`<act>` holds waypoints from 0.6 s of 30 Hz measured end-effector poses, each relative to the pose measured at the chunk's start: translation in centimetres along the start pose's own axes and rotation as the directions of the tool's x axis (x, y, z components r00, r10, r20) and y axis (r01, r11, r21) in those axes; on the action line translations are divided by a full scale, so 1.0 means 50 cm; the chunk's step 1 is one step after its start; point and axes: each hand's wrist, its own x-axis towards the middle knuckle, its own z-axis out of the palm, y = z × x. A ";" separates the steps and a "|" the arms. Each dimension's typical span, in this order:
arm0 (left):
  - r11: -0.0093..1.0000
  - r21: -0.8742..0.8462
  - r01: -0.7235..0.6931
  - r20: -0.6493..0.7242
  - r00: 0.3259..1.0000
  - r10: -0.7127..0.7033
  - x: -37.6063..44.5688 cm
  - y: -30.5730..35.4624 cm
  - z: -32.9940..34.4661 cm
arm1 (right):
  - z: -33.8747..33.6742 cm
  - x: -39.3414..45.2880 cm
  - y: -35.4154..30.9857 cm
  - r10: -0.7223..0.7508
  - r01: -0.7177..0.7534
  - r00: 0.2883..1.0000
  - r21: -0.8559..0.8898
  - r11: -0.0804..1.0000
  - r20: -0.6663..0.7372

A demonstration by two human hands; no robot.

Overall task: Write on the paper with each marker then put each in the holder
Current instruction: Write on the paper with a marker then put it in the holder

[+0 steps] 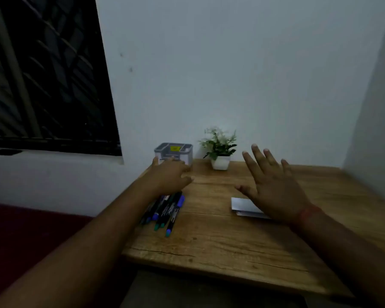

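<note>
The markers (165,210) are bunched at the table's (209,236) left edge. Left hand (168,176) relaxed above them; right hand (273,187) spread over the paper (242,204), centre-right.

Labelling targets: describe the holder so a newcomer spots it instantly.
On the wooden table, look to the far left corner against the white wall. The holder is a grey compartmented box with a yellow sticker, just beyond the left hand; the potted plant beside it is leafy.

A home room: small wooden desk (231,236) in a corner, potted plant (219,150), grilled window (47,72).
</note>
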 end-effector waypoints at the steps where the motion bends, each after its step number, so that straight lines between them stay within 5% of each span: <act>1: 1.000 0.003 -0.021 -0.004 1.000 0.021 -0.009 -0.012 0.000 | 0.007 -0.001 -0.003 -0.025 0.026 0.999 -0.003 1.000 0.025; 6: 0.978 0.134 -0.158 0.013 0.987 0.158 -0.018 -0.035 0.025 | 0.035 -0.011 -0.033 -0.191 0.191 0.982 -0.020 0.981 0.012; 12: 0.872 0.463 -0.157 0.122 0.986 0.113 0.007 -0.013 0.048 | 0.042 -0.006 -0.041 -0.239 0.238 0.970 0.028 0.971 0.035; 18: 0.880 0.459 -0.118 0.145 0.988 0.057 0.031 0.004 0.075 | 0.050 -0.003 -0.026 -0.225 0.221 0.973 0.082 0.972 0.041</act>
